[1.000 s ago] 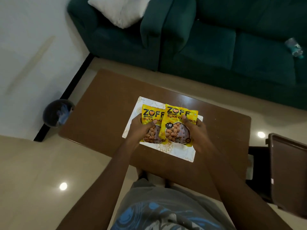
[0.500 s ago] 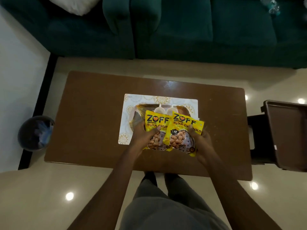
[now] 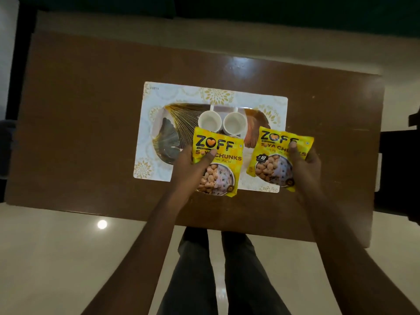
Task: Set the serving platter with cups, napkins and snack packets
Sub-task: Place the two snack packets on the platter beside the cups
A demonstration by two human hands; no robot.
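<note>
A gold-patterned serving platter (image 3: 181,119) lies on a white placemat (image 3: 159,94) on the brown table (image 3: 91,110). Two white cups (image 3: 209,121) (image 3: 235,123) stand side by side on the platter's middle. My left hand (image 3: 193,164) grips a yellow soya chunks packet (image 3: 219,164) over the platter's near edge, thumb on its front. My right hand (image 3: 304,162) grips a second yellow packet (image 3: 276,160) above the placemat's right end. The two packets are apart. Any napkins are hidden from me.
A dark green sofa (image 3: 295,10) runs along the far side of the table. A dark chair or stool (image 3: 400,169) stands at the table's right end. My legs (image 3: 218,269) are at the table's near edge, on a pale glossy floor.
My hands have spread apart, so the overlapping packets are now separate, the right one moved rightward. The view tilted down, showing the platter and both cups fully.
</note>
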